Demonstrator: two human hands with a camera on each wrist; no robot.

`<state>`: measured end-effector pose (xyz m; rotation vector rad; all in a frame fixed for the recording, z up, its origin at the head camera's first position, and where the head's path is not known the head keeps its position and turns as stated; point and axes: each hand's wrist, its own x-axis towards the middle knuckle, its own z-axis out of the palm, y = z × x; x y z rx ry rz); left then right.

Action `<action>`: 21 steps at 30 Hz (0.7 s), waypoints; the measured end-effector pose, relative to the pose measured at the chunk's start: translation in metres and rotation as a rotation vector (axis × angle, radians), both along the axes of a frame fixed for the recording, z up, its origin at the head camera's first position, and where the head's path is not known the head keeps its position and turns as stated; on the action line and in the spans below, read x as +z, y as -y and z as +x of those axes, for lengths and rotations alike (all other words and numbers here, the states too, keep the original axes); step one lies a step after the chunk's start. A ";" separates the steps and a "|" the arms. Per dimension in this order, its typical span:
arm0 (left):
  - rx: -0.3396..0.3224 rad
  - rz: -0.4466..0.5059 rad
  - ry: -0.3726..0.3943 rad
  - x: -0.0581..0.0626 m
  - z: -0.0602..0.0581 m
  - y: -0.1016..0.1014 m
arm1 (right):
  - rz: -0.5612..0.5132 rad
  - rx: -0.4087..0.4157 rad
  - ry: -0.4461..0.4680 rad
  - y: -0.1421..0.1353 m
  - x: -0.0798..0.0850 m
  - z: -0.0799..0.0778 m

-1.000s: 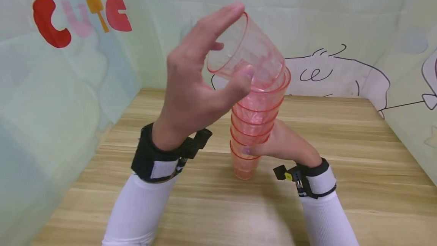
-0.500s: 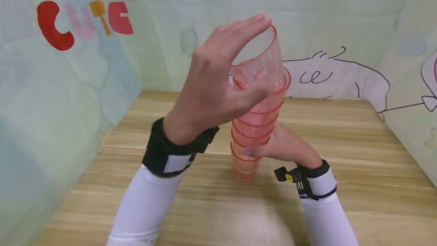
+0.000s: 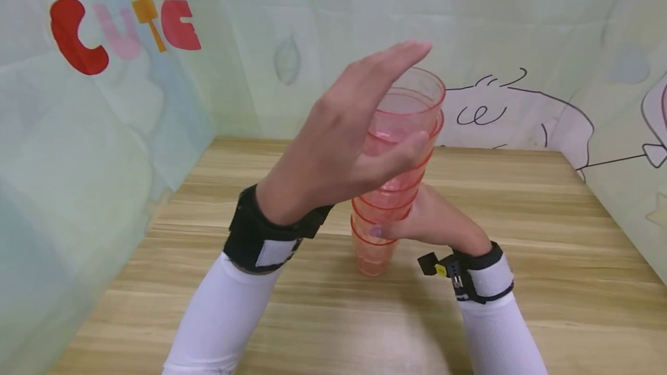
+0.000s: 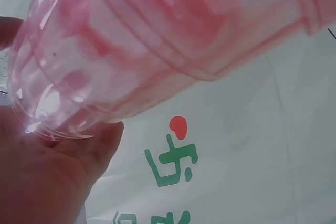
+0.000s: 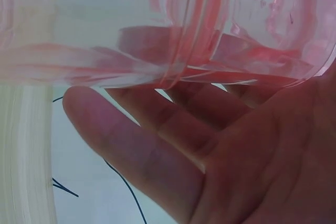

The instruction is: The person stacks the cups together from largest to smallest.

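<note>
A tall stack of clear, red-rimmed plastic cups [image 3: 387,200] stands upright on the wooden table. The top cup [image 3: 409,123] sits inside the cup below, its rim a little above the stack's. My left hand [image 3: 336,138] holds this cup from the left, thumb in front and fingers on the far side. Lower down, my right hand [image 3: 438,221] grips the stack from the right, its thumb across the front; its other fingers are hidden behind the cups in the head view. The right wrist view shows those fingers [image 5: 173,114] curving along the cup wall.
The wooden tabletop [image 3: 312,317] runs back to a pale printed cloth [image 3: 250,51] that encloses it at the rear and both sides. Each wrist wears a black strap [image 3: 255,236] with a small camera.
My left hand has moved right and down, turning the tilted top cup nearly upright and lowering it into the stack. The right hand keeps its grip and has not moved.
</note>
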<state>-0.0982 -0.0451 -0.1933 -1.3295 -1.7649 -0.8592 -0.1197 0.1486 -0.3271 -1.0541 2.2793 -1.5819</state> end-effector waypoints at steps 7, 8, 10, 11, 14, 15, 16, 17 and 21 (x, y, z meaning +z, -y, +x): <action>0.003 0.055 0.101 -0.018 -0.003 0.007 | 0.023 -0.001 -0.020 -0.001 0.005 0.003; 0.003 0.058 0.112 -0.021 -0.004 0.007 | 0.033 -0.007 -0.024 -0.001 0.006 0.004; 0.009 0.058 0.122 -0.026 -0.004 0.009 | 0.054 -0.020 -0.025 -0.003 0.008 0.006; 0.010 0.057 0.123 -0.028 -0.005 0.009 | 0.064 -0.029 -0.016 -0.003 0.009 0.007; 0.022 0.051 0.114 -0.034 -0.005 0.012 | 0.135 -0.093 -0.021 -0.006 0.014 0.012; 0.029 0.046 0.109 -0.036 -0.005 0.013 | 0.164 -0.115 -0.025 -0.007 0.016 0.014; 0.040 0.044 0.104 -0.039 -0.004 0.014 | 0.197 -0.142 -0.033 -0.009 0.018 0.016; 0.053 0.040 0.099 -0.042 -0.003 0.015 | 0.229 -0.169 -0.043 -0.010 0.021 0.018; 0.131 0.026 0.074 -0.055 0.000 0.022 | 0.302 -0.234 -0.075 -0.016 0.028 0.025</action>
